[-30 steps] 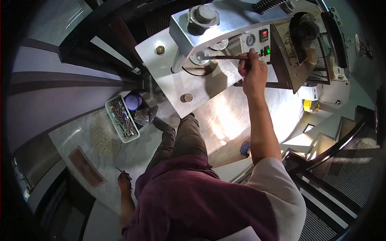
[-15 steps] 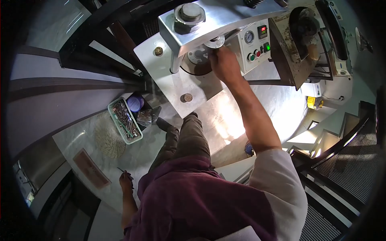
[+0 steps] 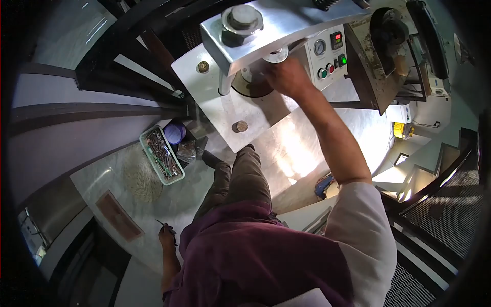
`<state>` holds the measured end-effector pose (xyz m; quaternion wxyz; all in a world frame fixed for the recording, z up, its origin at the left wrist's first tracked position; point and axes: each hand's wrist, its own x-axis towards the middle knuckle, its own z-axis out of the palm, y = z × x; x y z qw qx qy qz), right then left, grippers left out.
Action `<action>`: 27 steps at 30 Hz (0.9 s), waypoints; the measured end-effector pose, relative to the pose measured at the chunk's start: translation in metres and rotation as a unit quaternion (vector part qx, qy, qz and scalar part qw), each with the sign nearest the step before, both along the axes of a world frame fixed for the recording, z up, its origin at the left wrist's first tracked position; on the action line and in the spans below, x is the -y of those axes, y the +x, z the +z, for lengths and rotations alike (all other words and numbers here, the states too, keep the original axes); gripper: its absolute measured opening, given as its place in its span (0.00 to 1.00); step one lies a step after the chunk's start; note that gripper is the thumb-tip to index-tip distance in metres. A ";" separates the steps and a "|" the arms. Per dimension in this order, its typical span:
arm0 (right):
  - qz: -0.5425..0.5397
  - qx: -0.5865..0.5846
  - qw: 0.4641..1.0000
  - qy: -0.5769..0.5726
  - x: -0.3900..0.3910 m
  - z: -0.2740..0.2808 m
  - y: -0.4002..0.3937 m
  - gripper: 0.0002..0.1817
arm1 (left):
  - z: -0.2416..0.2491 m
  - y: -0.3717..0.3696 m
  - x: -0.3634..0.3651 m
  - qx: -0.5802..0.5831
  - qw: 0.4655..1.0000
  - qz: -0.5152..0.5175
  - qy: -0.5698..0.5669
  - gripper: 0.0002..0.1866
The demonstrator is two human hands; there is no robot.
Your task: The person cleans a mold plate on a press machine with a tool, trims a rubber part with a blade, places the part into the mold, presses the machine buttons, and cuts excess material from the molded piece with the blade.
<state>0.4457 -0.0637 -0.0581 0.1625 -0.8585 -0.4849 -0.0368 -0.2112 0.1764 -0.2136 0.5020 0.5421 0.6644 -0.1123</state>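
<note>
Your R hand [image 3: 287,77]'s nearer – disc [image 3: 247,74] just L of its blurred fingers, can't tell their grip – L hand [image 3: 166,237] clasps thin tool [image 3: 159,222]

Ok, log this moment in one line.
right hand: below silver metal beam, over white flat plate, grip unclear; left hand: holding thin dark tool; pale-green plastic tray: beside round purple container

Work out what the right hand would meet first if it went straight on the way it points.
Most likely the round metal piece under the silver bar, just beyond the right hand; depth is unclear, and blur hides whether they touch.
</note>
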 end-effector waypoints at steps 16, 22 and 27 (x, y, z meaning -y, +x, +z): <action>-0.342 -0.306 0.765 0.452 0.036 0.028 -0.043 0.21 | -0.001 0.023 -0.012 0.001 0.999 -0.036 0.000 0.21; -0.171 -0.041 0.975 0.136 -0.001 -0.001 -0.023 0.13 | 0.001 0.027 -0.032 0.024 0.999 -0.029 0.006 0.22; -0.181 -0.119 0.976 0.005 -0.003 0.008 -0.013 0.10 | 0.002 0.023 -0.030 0.018 1.000 -0.015 0.014 0.22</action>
